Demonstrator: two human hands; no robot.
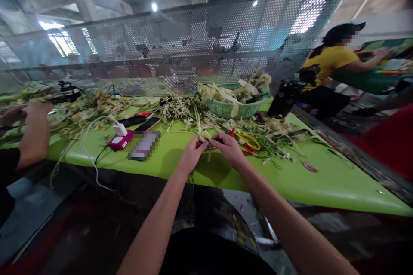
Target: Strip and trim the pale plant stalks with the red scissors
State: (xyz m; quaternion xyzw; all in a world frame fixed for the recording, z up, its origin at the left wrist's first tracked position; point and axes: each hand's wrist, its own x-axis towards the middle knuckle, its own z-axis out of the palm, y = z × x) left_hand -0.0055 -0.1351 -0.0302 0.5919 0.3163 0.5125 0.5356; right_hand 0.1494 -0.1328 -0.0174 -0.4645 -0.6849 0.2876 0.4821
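Both of my hands meet over the front part of the green table (290, 180). My left hand (192, 152) has its fingers closed on a small pale plant strip (209, 154), which hangs down between the hands. My right hand (226, 148) pinches the same strip from the other side. Just right of my right hand lie scissors (249, 141) with red and yellow handles. Behind the hands is a pile of dry plant strips (180, 114). A green basket (237, 109) beyond them holds pale fibrous plant material.
Left of my hands are a pink power socket (120, 141) with a white charger and cable, and phones (147, 124). A black object (280, 98) stands right of the basket. People work at far left (34, 133) and right (332, 64). A perforated metal screen (180, 43) rises behind.
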